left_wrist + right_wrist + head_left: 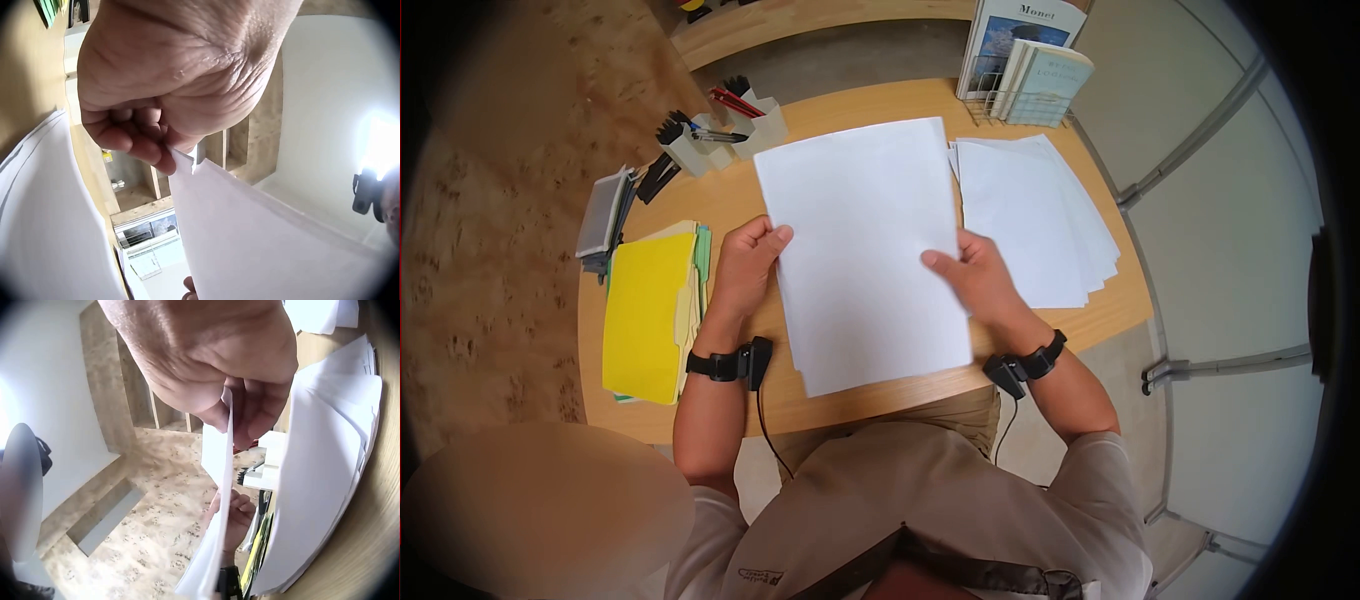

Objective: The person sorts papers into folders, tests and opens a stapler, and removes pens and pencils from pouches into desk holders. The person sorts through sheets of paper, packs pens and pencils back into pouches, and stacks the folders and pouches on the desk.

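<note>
Both hands hold white paper (860,250) up over the desk. My left hand (747,265) pinches its left edge, thumb on the front face. On the opposite edge, my right hand (983,280) grips with the thumb in front and fingers behind. The left wrist view shows a small notch in the edge of the held paper (250,231) near the fingertips. Edge-on in the right wrist view, the held paper (227,462) looks thin and slightly bent. Below it more white sheets (319,462) lie on the desk, partly fanned.
Spread white sheets (1030,220) lie on the right of the desk (1070,325). Yellow folders (645,315) are stacked at left. Pen holders (700,150) stand at the back left, and a wire rack with books (1050,85) at the back right. Partition panels (1230,270) border the right side.
</note>
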